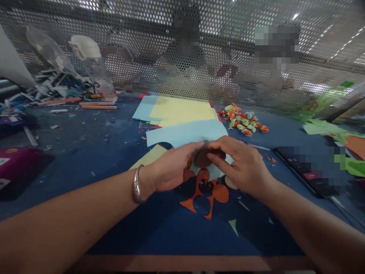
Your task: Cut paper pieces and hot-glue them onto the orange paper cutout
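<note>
Two hands, one blue sheet (182, 133), one brown disc (202, 158) on it.
One table (114, 236) under all; sheet in front of me, near one yellow sheet (182, 108); one phone (302, 171) right; one white-lidded bottle (104, 76) far left; my left hand (173, 167) narrow, fingers at sheet and disc, can't tell if gripping; my right hand (245, 163) pinching disc, thumb and fingers; one pile of cut bits (245, 120) beyond, too many to count; one bracelet (137, 184), left wrist.
</note>
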{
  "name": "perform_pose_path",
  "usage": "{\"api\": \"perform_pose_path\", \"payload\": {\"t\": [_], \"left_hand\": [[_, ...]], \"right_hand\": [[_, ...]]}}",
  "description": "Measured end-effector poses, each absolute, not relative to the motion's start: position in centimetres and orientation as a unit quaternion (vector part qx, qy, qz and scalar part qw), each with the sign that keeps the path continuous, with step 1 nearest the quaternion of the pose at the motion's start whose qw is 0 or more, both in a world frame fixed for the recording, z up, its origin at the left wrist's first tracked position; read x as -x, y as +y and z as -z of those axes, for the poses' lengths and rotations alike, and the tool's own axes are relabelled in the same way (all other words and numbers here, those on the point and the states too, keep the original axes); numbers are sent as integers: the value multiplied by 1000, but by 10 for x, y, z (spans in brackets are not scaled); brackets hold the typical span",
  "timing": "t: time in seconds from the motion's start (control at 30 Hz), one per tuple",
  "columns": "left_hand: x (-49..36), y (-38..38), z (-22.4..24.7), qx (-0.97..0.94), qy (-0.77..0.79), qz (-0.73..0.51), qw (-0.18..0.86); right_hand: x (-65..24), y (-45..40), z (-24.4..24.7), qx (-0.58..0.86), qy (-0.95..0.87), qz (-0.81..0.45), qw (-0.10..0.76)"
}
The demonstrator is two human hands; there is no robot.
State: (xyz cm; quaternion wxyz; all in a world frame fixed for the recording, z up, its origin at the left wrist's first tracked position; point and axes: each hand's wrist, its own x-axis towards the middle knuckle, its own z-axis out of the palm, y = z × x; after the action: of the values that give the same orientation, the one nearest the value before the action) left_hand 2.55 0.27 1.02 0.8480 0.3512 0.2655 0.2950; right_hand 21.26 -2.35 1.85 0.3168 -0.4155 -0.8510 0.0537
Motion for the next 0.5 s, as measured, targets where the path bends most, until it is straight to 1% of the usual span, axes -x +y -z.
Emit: {"api": "perform_pose_path", "payload": {"t": [0.3, 0.4, 0.5], "left_hand": [[-23, 4, -6, -333, 225, -290, 869], [-26, 2, -5, -347, 282, -285, 848], [-28, -2, -2, -397, 359, -311, 785]], "right_hand": [[-211, -23, -16, 411, -848, -65, 329], [-209, -24, -16, 403, -849, -61, 338], [-208, -25, -16, 408, -845, -63, 339]]}}
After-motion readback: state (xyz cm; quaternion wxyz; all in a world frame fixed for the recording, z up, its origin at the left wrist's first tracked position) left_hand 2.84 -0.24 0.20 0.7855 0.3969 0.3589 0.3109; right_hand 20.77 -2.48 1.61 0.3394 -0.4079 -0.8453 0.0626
